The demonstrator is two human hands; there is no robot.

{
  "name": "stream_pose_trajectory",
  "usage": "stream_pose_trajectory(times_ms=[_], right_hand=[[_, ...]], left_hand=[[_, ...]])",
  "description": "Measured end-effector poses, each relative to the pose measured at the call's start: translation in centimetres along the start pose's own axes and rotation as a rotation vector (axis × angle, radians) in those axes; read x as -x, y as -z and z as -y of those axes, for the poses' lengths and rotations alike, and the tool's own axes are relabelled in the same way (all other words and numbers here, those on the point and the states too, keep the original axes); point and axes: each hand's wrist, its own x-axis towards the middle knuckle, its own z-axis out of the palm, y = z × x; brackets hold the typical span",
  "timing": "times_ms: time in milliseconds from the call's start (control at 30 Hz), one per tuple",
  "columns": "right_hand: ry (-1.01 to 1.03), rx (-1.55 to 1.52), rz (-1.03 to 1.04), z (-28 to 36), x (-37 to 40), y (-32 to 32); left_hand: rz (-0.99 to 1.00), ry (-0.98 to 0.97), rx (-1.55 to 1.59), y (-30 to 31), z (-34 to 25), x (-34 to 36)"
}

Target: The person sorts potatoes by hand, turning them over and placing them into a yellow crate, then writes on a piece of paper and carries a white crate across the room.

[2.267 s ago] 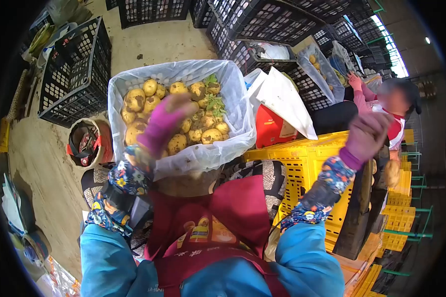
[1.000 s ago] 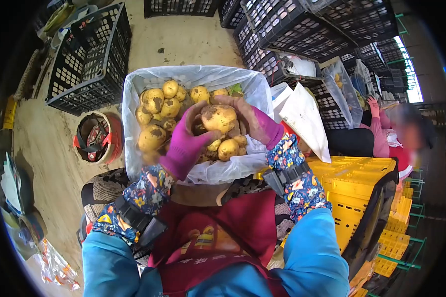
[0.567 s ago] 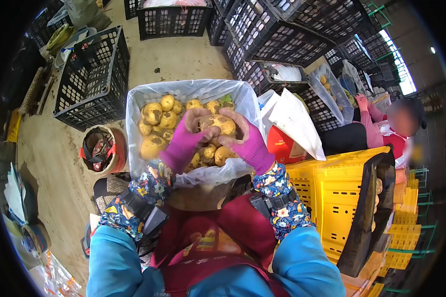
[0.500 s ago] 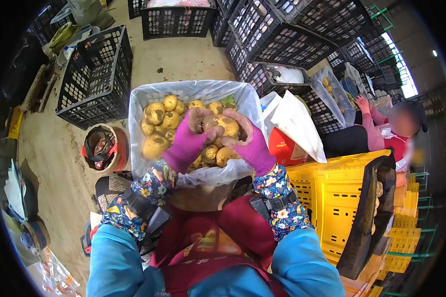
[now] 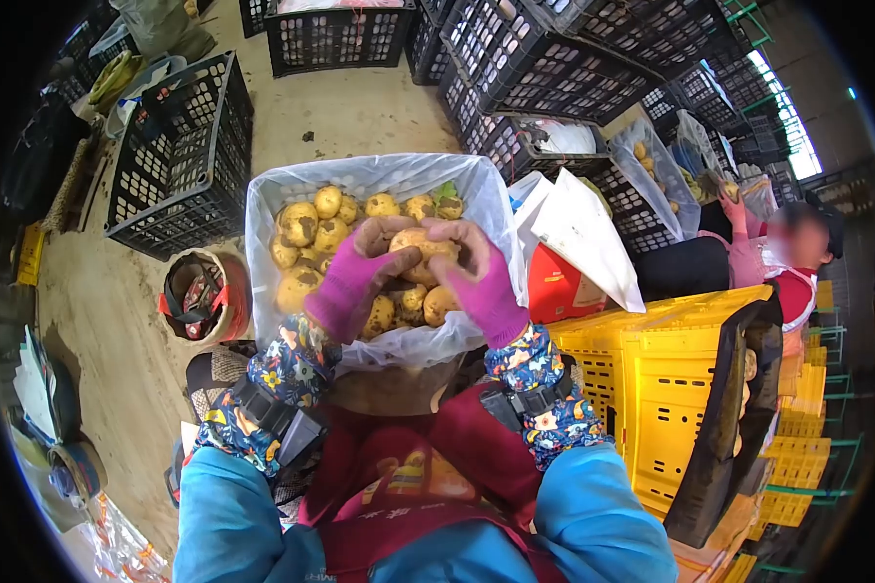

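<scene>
A soil-marked potato (image 5: 424, 255) is held between my two gloved hands above the lined crate. My left hand (image 5: 365, 272) wears a purple glove with a dirty palm and has its fingers curled on the potato's left side. On the other side, my right hand (image 5: 478, 272), gloved the same way, closes round the potato. Below lies a crate lined with clear plastic (image 5: 272, 185), filled with several yellow potatoes (image 5: 299, 223), some with dark soil on them. A green leaf (image 5: 445, 190) rests at the back right among them.
A black crate (image 5: 190, 160) stands at left, near a round bucket (image 5: 204, 291) holding a bag. White paper sheets (image 5: 588, 238) lean over a red box (image 5: 559, 291) at right. Beside my right arm is a yellow crate (image 5: 651, 408). Another person (image 5: 749, 253) sits at right; stacked black crates (image 5: 554, 68) stand behind.
The potato has turned in my hands and moved slightly left, with my right fingers now higher over it. At right, the other person's raised hand has shifted.
</scene>
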Motion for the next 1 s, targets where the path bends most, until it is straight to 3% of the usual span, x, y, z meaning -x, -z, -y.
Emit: stream_pose_trajectory(times_ms=[100,200,233,300,367,500,600,633,700,767,867,900,967,1000], right_hand=[[-0.425,-0.379,-0.243,-0.3,-0.9,0.6],[-0.575,-0.472,-0.236,1.4,-1.7,1.8],[-0.349,-0.401,-0.237,-1.0,-1.4,1.0],[-0.007,0.1,-0.17,-0.4,-0.4,-0.8],[0.194,0.373,-0.173,0.7,0.0,-1.7],[-0.344,-0.483,-0.303,0.9,-0.8,0.2],[-0.373,-0.418,-0.243,-0.3,-0.7,1.8],[-0.487,-0.309,-0.301,0.9,-1.1,1.4],[-0.053,-0.009,-0.297,-1.1,-1.3,0.1],[0.038,0.132,-0.164,-0.1,-0.7,-0.1],[-0.538,-0.236,-0.26,1.9,-1.0,1.4],[-0.575,-0.204,-0.221,1.8,-1.0,2.1],[-0.347,-0.109,-0.112,-0.3,-1.1,1.9],[-0.229,-0.055,-0.067,-1.4,-1.3,1.8]], left_hand=[[-0.004,-0.067,0.054,-1.0,-0.5,0.3],[0.042,-0.186,-0.021,-0.5,1.0,-0.4],[0.031,-0.163,0.023,-0.6,0.8,-0.5],[0.001,-0.109,0.112,-0.7,0.4,-0.3],[0.0,-0.095,0.13,-0.5,0.3,0.1],[0.032,-0.099,0.132,-1.3,-0.5,0.8],[0.067,-0.115,0.17,-0.7,0.1,0.5],[0.068,-0.09,0.214,-0.5,0.3,0.3],[0.066,-0.028,0.3,0.0,0.7,0.4],[0.093,0.001,0.243,0.4,0.7,0.2],[0.133,0.071,0.291,0.1,0.3,0.6],[0.146,0.098,0.325,0.1,0.0,0.7],[0.136,-0.241,-0.075,0.7,1.7,0.0],[0.122,-0.246,-0.261,1.2,2.0,0.1]])
